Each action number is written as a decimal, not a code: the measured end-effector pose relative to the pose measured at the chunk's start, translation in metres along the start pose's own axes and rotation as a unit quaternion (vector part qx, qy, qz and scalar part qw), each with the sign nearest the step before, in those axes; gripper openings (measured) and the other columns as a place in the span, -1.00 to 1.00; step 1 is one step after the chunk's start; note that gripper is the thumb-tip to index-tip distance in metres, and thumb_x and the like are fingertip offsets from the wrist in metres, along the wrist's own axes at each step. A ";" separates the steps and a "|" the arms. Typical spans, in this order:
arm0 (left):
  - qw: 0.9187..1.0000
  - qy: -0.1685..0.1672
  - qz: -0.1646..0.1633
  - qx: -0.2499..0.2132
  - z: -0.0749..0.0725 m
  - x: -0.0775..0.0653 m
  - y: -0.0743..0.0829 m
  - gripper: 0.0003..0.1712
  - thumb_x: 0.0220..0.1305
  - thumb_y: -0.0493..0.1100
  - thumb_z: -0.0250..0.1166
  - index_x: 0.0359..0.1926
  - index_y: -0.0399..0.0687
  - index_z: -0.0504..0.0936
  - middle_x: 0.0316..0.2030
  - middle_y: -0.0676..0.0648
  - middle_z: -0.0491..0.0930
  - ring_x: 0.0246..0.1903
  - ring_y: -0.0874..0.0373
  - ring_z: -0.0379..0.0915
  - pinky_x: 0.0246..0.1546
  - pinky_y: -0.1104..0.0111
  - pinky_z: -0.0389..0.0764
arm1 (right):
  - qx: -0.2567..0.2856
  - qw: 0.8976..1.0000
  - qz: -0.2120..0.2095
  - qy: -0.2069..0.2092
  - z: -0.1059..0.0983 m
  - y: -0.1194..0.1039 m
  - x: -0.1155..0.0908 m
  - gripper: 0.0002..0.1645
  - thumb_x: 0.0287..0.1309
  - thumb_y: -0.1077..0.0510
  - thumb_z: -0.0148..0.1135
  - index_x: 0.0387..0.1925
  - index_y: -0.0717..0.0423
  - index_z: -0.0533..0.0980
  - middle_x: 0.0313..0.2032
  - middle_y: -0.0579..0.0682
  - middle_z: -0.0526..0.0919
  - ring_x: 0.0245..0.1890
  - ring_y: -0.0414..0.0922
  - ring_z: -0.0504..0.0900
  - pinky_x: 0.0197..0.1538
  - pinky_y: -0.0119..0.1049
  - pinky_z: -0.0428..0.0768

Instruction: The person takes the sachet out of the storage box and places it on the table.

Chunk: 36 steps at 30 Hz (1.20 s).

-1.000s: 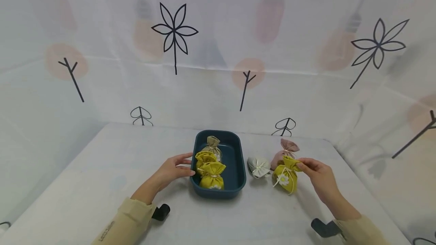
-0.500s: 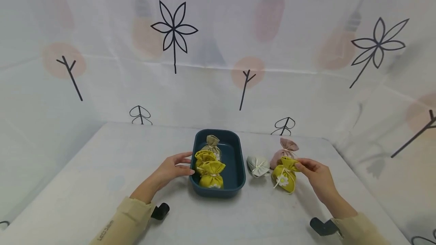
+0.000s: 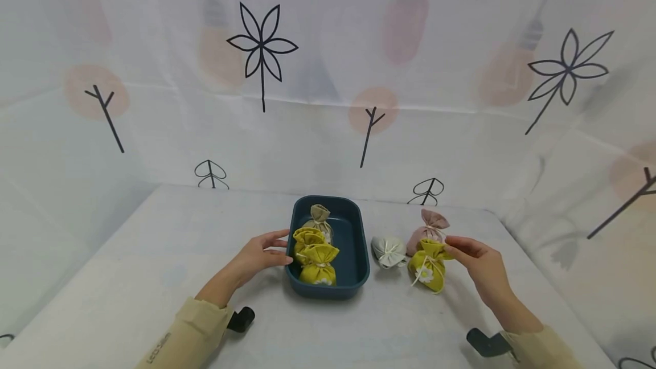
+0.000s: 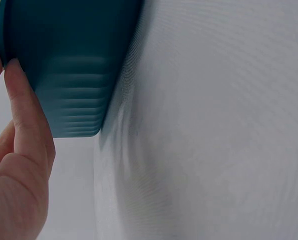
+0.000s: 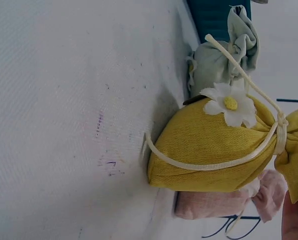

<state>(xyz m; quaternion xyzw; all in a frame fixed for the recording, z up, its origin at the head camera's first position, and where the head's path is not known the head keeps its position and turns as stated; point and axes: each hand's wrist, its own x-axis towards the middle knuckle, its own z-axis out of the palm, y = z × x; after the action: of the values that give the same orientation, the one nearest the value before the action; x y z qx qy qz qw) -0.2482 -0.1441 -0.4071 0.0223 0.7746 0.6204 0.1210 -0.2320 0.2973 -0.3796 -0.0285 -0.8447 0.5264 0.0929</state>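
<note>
In the head view my right hand (image 3: 484,269) pinches the gathered top of a yellow drawstring pouch (image 3: 429,274). The right wrist view shows this pouch (image 5: 208,145) with a white cloth daisy and a cream cord, its base at the table surface. Behind it stands a pink pouch (image 3: 430,232), and a pale grey pouch (image 3: 388,251) lies to its left. My left hand (image 3: 256,256) touches the left rim of a dark teal tub (image 3: 328,292) with extended fingers. Inside the tub's left half sit two yellow pouches (image 3: 319,266) and an olive-beige pouch (image 3: 320,221).
The white-covered table (image 3: 215,232) runs back to a hanging cloth (image 3: 307,147) with printed plants. A black wrist mount (image 3: 242,319) sits by the left cuff, another mount (image 3: 489,342) by the right. The tub's right half (image 3: 351,244) shows bare floor.
The right hand and the yellow pouch it pinches have shifted very slightly; the pouch's gathered top sits a little lower. The left hand and the tub stay in place.
</note>
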 end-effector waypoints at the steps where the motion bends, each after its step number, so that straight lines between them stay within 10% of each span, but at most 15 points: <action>1: 1.000 0.000 0.000 0.000 0.000 0.000 0.000 -0.17 -0.03 -0.14 0.47 0.31 0.07 0.35 0.05 -0.10 0.45 -0.05 0.06 0.45 -0.08 0.20 0.54 | -0.005 1.000 -0.005 0.002 0.000 -0.001 -0.001 -0.36 0.14 -0.09 0.24 0.06 0.33 0.47 -0.15 -0.10 0.64 -0.24 -0.38 0.55 -0.19 -0.62 0.46; 23: 1.000 0.002 -0.001 -0.002 0.000 -0.001 -0.001 -0.17 -0.03 -0.14 0.47 0.30 0.07 0.35 0.05 -0.10 0.46 -0.06 0.07 0.46 -0.08 0.19 0.54 | 0.083 0.994 -0.064 -0.021 0.009 0.046 0.029 -0.54 0.08 0.00 0.33 -0.01 0.13 0.57 -0.08 -0.06 0.62 -0.12 -0.24 0.56 -0.18 -0.52 0.54; 36: 1.000 -0.001 -0.001 -0.006 0.000 -0.002 0.000 -0.18 -0.02 -0.15 0.47 0.30 0.06 0.35 0.05 -0.11 0.45 -0.05 0.06 0.46 -0.07 0.20 0.54 | 0.081 0.994 -0.065 -0.038 0.029 -0.040 -0.015 -0.49 0.11 0.10 0.31 -0.01 0.41 0.49 -0.20 -0.23 0.64 -0.19 -0.38 0.55 -0.15 -0.52 0.53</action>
<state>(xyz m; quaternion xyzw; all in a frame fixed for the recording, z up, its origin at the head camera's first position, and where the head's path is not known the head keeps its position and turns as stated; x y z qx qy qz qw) -0.2464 -0.1444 -0.4070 0.0215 0.7706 0.6250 0.1224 -0.2204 0.2513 -0.3579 0.0536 -0.8020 0.5869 0.0970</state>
